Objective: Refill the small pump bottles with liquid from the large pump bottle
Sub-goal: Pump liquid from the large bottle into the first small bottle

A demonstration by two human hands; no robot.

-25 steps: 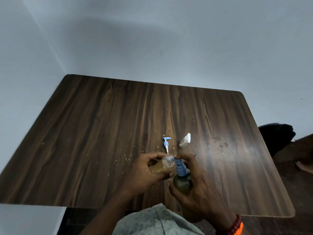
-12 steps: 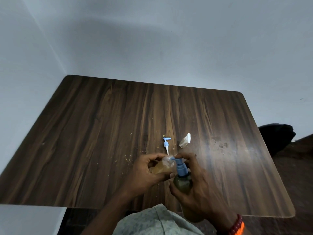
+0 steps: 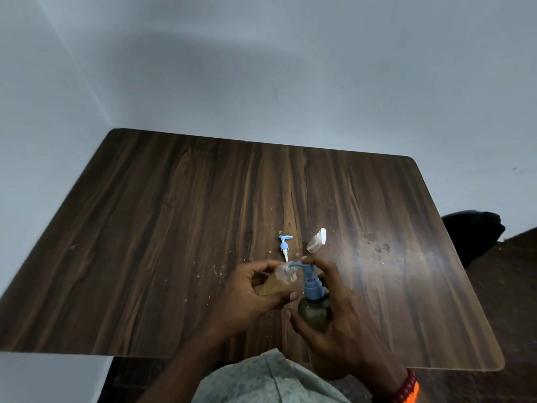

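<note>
left hand (image 3: 250,289) gripping small pump bottle (image 3: 279,282) tilted at large pump bottle (image 3: 315,312) spout, right hand (image 3: 337,318) gripping large bottle near table (image 3: 174,228) front edge, far tabletop open

The left hand (image 3: 250,289) is curled around a small bottle (image 3: 279,282); the right hand (image 3: 340,321) is wrapped around a large bottle (image 3: 315,314), forefinger raised.

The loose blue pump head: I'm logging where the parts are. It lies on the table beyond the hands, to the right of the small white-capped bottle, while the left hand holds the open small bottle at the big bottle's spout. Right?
Not quite. The head view shows the loose blue pump head to the left of the small white-capped bottle, not the right. The rest holds: it lies on the table beyond the hands, and the left hand holds the open small bottle at the big bottle's spout.
</note>
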